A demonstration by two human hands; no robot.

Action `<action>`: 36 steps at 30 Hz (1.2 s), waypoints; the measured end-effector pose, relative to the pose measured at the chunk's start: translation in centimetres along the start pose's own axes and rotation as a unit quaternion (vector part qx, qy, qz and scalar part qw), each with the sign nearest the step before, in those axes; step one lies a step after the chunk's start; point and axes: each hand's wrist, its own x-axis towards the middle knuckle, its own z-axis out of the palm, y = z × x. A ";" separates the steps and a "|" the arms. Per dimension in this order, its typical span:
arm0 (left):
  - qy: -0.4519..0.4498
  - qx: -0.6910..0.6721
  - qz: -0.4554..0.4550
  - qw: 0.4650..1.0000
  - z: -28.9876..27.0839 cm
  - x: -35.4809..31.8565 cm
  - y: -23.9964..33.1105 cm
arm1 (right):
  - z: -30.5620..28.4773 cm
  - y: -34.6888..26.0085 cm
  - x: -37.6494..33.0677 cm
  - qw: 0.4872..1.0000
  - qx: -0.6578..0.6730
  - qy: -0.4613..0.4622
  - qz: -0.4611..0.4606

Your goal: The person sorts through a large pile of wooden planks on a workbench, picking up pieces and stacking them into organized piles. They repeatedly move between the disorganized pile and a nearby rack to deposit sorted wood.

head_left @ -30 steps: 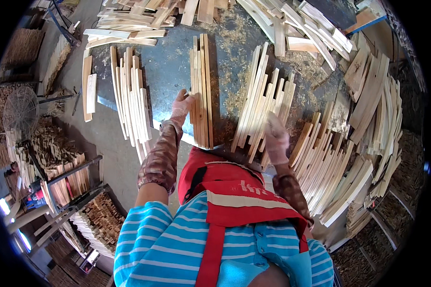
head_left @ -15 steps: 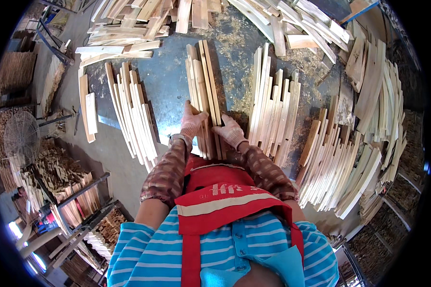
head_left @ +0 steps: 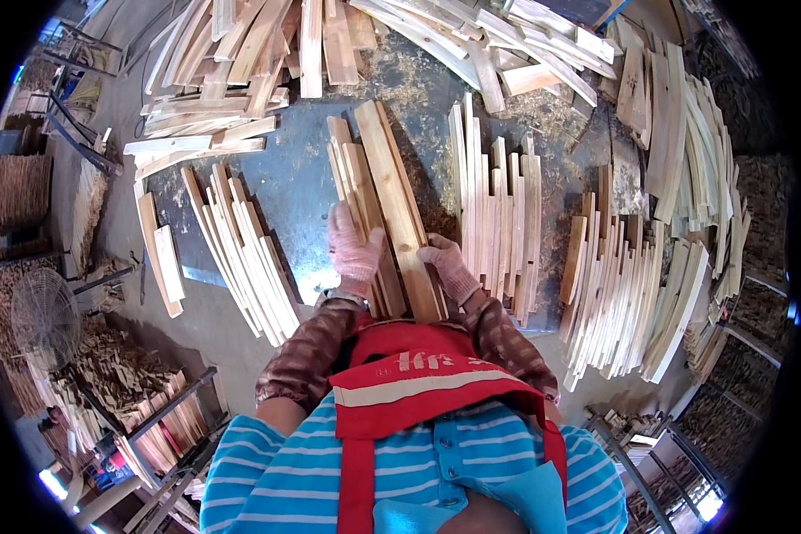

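Observation:
In front of my apron, several wooden strips (head_left: 358,184) and a wider board (head_left: 390,178) lie side by side on the dark table (head_left: 295,147), pointing away from me. My left hand (head_left: 354,253), in a pale knitted glove, rests along the left side of the strips. Its fingers are stretched out and its thumb is apart, touching the wood. At the board's right edge, my gloved right hand (head_left: 454,271) is closed on it, with the thumb near its top face. The board lies with its broad, knotted face up; the fingers underneath are hidden.
Narrow strips lie in a left group (head_left: 240,258) and a right group (head_left: 498,214). More strips (head_left: 610,289) fan out farther right. Loose boards are heaped at the far left (head_left: 240,53) and far right (head_left: 543,53). A round fan (head_left: 44,319) stands at the left.
The wide face of a board now shows where narrow edges stood between my hands. My left fingers have straightened out. The view has shifted slightly.

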 end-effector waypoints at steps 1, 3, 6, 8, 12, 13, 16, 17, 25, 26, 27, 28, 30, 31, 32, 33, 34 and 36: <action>-0.005 -0.026 0.035 0.999 0.0 0.1 1.1 | 0.2 0.2 -0.1 1.000 -0.001 0.000 -0.018; -0.223 -0.177 -0.205 0.936 -2.1 1.8 7.1 | 0.6 1.0 -0.4 0.998 -0.023 0.002 -0.057; -0.215 -0.315 -0.205 0.901 0.7 1.7 5.0 | 1.4 1.1 0.1 0.988 -0.095 0.002 -0.124; -0.172 -0.533 -0.196 0.805 1.4 1.9 3.4 | 1.3 0.9 0.2 0.994 -0.019 0.031 -0.100; -0.153 -0.652 -0.328 0.666 -5.1 3.6 3.9 | 0.6 -0.1 -0.9 0.996 0.060 0.020 -0.059; -0.167 -0.696 -0.308 0.627 -5.6 3.6 2.0 | 0.2 0.3 -0.8 0.996 0.059 0.020 -0.058; -0.196 -0.781 -0.257 0.534 -6.7 2.7 -3.6 | -0.1 0.6 -0.7 0.997 0.035 0.022 -0.064; -0.194 -0.773 -0.267 0.542 -7.2 2.3 -3.8 | -0.2 0.8 -0.6 0.997 0.038 0.025 -0.064; -0.186 -0.661 -0.276 0.673 -6.8 -0.2 0.3 | 1.7 0.4 -2.0 0.993 -0.049 0.025 -0.107; -0.216 -0.660 -0.252 0.673 -5.5 0.0 1.2 | 2.7 0.3 -2.3 0.987 -0.063 0.007 -0.147; -0.216 -0.649 -0.231 0.692 -3.9 -0.3 3.0 | 4.0 0.3 -2.4 0.979 -0.076 -0.012 -0.188; -0.218 -0.637 -0.210 0.709 -2.6 -0.7 4.8 | 4.9 0.4 -2.5 0.969 -0.088 -0.029 -0.228; -0.249 -0.657 -0.237 0.672 -1.6 -0.9 7.5 | 4.7 -0.1 -2.8 0.910 -0.312 0.053 -0.269; -0.313 -0.667 -0.227 0.637 -1.1 -0.7 7.3 | 4.4 -1.4 -3.0 0.913 -0.322 0.065 -0.243; -0.319 -0.638 -0.196 0.672 -0.8 -0.6 6.9 | 4.2 -2.6 -3.5 0.915 -0.331 0.078 -0.217; -0.335 -0.607 -0.167 0.701 -1.5 -0.4 8.2 | 3.8 -3.9 -4.9 0.937 -0.276 0.063 -0.205; -0.352 -0.575 -0.135 0.727 -2.1 -0.2 9.1 | 4.0 -5.6 -6.8 0.956 -0.231 0.051 -0.171; -0.330 -0.464 -0.043 0.821 -1.4 -0.4 8.0 | 3.1 -8.9 -10.0 0.982 -0.142 0.038 -0.116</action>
